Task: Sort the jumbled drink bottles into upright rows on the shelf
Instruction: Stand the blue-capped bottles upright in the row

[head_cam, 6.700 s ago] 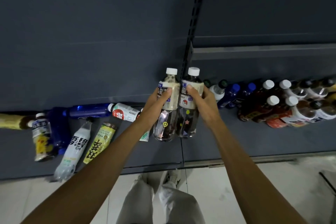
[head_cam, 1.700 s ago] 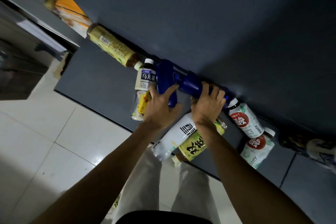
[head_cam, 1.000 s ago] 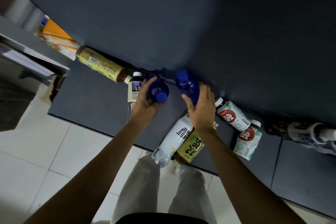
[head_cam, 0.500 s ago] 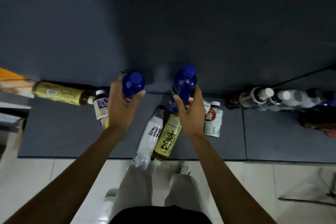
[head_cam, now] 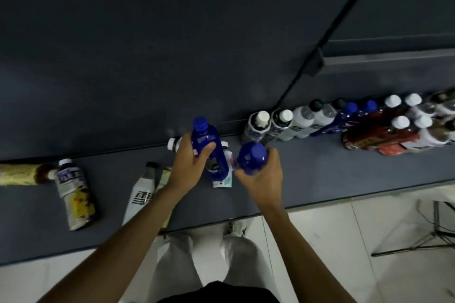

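The dark shelf [head_cam: 344,174] runs from 9 to 3 o'clock, its front edge slanting up toward 3 o'clock above the pale floor [head_cam: 332,241]. An upright row [head_cam: 320,118] of bottles stands against the back wall at 2 o'clock, with bare shelf in front of it out to the edge. Toward 9 o'clock lie toppled bottles: a yellow one [head_cam: 14,174] (cut off by the frame edge), a tea bottle [head_cam: 73,194] and a white one [head_cam: 142,194], with open shelf between them. At centre, the left hand [head_cam: 189,167] grasps one blue bottle [head_cam: 209,147], the right hand [head_cam: 263,179] grasps another [head_cam: 252,157], both lifted clear of the shelf.
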